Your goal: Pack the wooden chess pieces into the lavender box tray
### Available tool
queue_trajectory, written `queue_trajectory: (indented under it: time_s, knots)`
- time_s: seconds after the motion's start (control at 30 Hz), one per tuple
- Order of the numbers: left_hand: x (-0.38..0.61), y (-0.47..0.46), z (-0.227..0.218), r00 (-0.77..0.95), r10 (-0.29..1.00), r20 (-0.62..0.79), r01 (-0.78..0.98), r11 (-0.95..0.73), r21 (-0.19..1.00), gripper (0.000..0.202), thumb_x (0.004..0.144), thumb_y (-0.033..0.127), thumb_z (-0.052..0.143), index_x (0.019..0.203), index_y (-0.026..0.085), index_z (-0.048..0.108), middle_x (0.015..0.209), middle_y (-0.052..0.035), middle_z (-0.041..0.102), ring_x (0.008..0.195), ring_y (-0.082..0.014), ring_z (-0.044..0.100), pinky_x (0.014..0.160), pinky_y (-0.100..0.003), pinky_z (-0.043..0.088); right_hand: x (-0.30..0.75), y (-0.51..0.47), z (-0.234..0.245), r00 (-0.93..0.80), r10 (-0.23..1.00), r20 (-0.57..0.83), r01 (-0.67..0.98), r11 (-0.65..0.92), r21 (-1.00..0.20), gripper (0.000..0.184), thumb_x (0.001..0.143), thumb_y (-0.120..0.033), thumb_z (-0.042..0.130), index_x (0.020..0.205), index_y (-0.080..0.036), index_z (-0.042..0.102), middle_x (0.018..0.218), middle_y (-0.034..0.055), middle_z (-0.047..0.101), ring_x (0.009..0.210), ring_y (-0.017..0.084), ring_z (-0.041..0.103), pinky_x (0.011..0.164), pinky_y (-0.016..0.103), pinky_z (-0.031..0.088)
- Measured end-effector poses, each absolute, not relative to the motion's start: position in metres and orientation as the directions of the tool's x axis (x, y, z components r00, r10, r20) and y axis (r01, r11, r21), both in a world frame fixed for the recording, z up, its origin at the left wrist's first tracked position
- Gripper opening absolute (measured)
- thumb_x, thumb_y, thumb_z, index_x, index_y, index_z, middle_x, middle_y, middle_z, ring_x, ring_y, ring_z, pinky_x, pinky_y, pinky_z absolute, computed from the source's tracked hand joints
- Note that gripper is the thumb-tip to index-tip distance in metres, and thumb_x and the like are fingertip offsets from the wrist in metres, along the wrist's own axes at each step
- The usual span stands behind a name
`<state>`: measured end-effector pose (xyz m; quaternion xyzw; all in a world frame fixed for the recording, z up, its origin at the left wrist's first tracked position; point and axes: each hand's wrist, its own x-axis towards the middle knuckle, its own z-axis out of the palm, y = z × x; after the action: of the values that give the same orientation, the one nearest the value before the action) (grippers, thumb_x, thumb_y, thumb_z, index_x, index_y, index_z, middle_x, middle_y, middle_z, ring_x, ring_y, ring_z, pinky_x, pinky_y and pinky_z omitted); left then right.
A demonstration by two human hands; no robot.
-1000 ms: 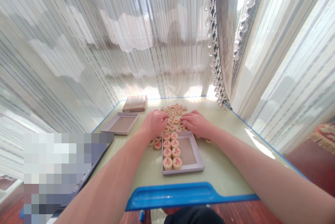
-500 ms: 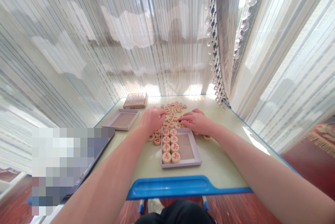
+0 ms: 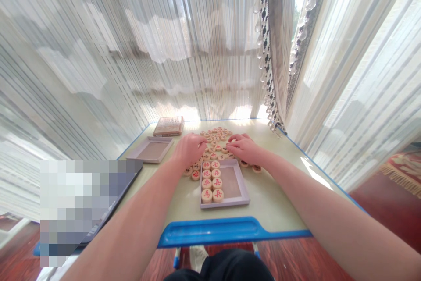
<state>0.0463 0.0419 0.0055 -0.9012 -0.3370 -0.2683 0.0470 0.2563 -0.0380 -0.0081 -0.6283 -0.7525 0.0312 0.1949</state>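
Observation:
Round wooden Chinese chess pieces (image 3: 213, 156) lie loose across the middle of the table, with red or black characters on top. At the left edge of this spread is my left hand (image 3: 191, 147); its fingers are curled together, and whatever they may hold is hidden. My right hand (image 3: 242, 147) hovers over or rests at the right side of the pieces, its fingers apart and pointing left. Nearer to me stands a shallow open box (image 3: 241, 184). Its left part holds two columns of red-marked pieces (image 3: 206, 183), faces up.
To the left lies a second shallow tray (image 3: 158, 158), with a flat printed box (image 3: 169, 126) behind it. A laptop-like device (image 3: 128, 189), its screen blurred out, takes the table's left front. A blue trough (image 3: 213, 230) runs along the front edge. Curtains hang beyond.
My right hand has lifted slightly and drawn back, uncovering dark-marked pieces by the box's right corner. My left hand stays nearly in place. The whole view has shifted a little.

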Motion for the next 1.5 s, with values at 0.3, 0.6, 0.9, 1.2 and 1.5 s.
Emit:
queue_trajectory:
  time_s: [0.3,0.6,0.9,1.2,1.5]
  knots:
    - [0.047,0.037,0.01,0.637,0.579,0.509,0.625,-0.775,0.099,0.03,0.077,0.021,0.042,0.083,0.021,0.071,0.084,-0.001,0.071,0.084,-0.0183,0.059,0.081,-0.03,0.047,0.255,-0.037,-0.005,0.028,0.88,0.474,0.816,0.254,-0.519,0.024,0.078,-0.017,0.051,0.09,-0.019,0.071,0.107,0.0074,0.058,0.095,0.018,0.057,0.088,0.032,0.044]
    - [0.047,0.036,0.008,0.661,0.581,0.475,0.63,-0.774,0.069,0.03,0.077,0.022,0.041,0.081,0.023,0.07,0.083,-0.0017,0.07,0.083,-0.0179,0.06,0.078,-0.028,0.047,0.241,-0.072,0.022,-0.187,0.96,0.206,0.763,0.274,-0.585,0.024,0.067,-0.011,0.052,0.074,-0.021,0.072,0.089,0.001,0.065,0.067,0.011,0.058,0.06,0.021,0.046]
    - [0.047,0.033,0.012,0.676,0.579,0.455,0.617,-0.783,0.078,0.031,0.076,0.023,0.04,0.082,0.022,0.07,0.084,-0.0029,0.069,0.083,-0.0186,0.06,0.076,-0.028,0.047,0.233,-0.079,0.018,-0.356,0.923,0.147,0.849,0.385,-0.361,0.023,0.07,-0.014,0.055,0.084,-0.021,0.072,0.088,0.0018,0.069,0.077,0.016,0.059,0.073,0.026,0.044]
    - [0.046,0.03,0.013,0.668,0.596,0.447,0.641,-0.765,0.063,0.031,0.076,0.023,0.04,0.081,0.022,0.071,0.085,-0.0029,0.07,0.08,-0.0174,0.061,0.073,-0.026,0.046,0.237,-0.085,0.021,-0.408,0.904,0.126,0.882,0.426,-0.201,0.02,0.072,-0.029,0.057,0.083,-0.024,0.073,0.078,0.0031,0.068,0.079,0.019,0.057,0.073,0.029,0.041]
    - [0.045,0.032,0.012,0.636,0.63,0.445,0.681,-0.73,0.061,0.032,0.076,0.025,0.04,0.081,0.024,0.071,0.089,-0.0025,0.07,0.082,-0.0191,0.062,0.072,-0.027,0.047,0.235,-0.086,0.021,-0.385,0.918,0.094,0.896,0.396,-0.2,0.023,0.072,-0.027,0.055,0.089,-0.025,0.071,0.076,0.0006,0.067,0.064,0.014,0.055,0.056,0.023,0.036]
